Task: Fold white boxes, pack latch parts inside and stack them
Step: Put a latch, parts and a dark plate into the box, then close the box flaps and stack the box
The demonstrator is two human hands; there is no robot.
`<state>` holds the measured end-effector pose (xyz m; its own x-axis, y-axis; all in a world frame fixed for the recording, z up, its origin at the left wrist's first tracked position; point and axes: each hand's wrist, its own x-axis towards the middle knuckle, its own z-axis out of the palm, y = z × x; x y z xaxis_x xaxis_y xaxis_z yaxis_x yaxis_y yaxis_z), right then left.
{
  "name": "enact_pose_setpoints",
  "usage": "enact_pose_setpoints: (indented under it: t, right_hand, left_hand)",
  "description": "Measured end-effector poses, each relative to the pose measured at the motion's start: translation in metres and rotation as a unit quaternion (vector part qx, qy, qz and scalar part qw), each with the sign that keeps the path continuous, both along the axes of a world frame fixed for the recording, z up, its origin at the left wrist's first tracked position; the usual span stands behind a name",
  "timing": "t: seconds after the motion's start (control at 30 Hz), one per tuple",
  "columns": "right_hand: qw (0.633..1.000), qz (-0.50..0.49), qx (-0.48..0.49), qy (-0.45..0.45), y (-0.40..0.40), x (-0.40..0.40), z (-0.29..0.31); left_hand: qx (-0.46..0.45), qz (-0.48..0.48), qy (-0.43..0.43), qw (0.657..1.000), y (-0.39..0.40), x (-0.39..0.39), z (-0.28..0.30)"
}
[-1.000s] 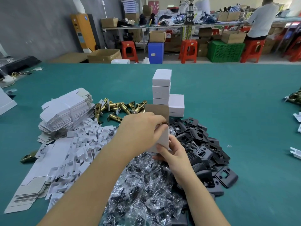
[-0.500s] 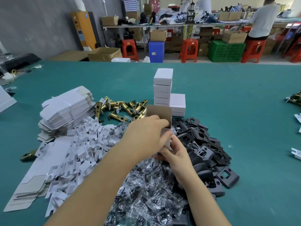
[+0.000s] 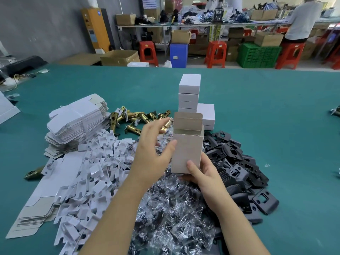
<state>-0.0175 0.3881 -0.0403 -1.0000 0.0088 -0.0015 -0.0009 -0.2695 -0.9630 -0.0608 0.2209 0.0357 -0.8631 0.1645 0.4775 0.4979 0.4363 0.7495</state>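
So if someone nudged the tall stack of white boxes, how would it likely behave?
The tall stack of white boxes would probably tip: it stands narrow and several boxes high, with the top box sitting slightly askew. The shorter stack beside it might brace its lower part only. Being thin card, the boxes likely slide easily.

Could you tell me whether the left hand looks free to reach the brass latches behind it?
Probably yes: the left hand is open beside the box, which the right hand holds, and the brass latches lie uncovered just beyond its fingers.

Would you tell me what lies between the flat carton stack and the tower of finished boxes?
In the head view, brass latches lie on the green table between them.
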Motion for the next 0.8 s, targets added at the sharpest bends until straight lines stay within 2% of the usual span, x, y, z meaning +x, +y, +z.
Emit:
enact_pose_setpoints:
  t: [0.13, 0.3, 0.53, 0.8]
  right_hand:
    - [1.000, 0.017, 0.025, 0.005, -0.001, 0.001, 0.002]
    - [0.996, 0.005, 0.086, 0.022, -0.007, 0.005, 0.008]
    - [0.986, -0.030, 0.150, 0.067, -0.009, 0.007, 0.006]
    - [0.976, -0.015, 0.206, 0.072, -0.014, 0.009, 0.009]
  left_hand:
    - [0.107, -0.058, -0.113, 0.986, -0.002, 0.000, -0.020]
    - [0.222, -0.073, -0.147, 0.961, -0.010, 0.001, -0.033]
    - [0.227, -0.071, -0.142, 0.961, -0.020, 0.005, -0.038]
    - [0.237, -0.067, -0.156, 0.957, -0.020, 0.004, -0.040]
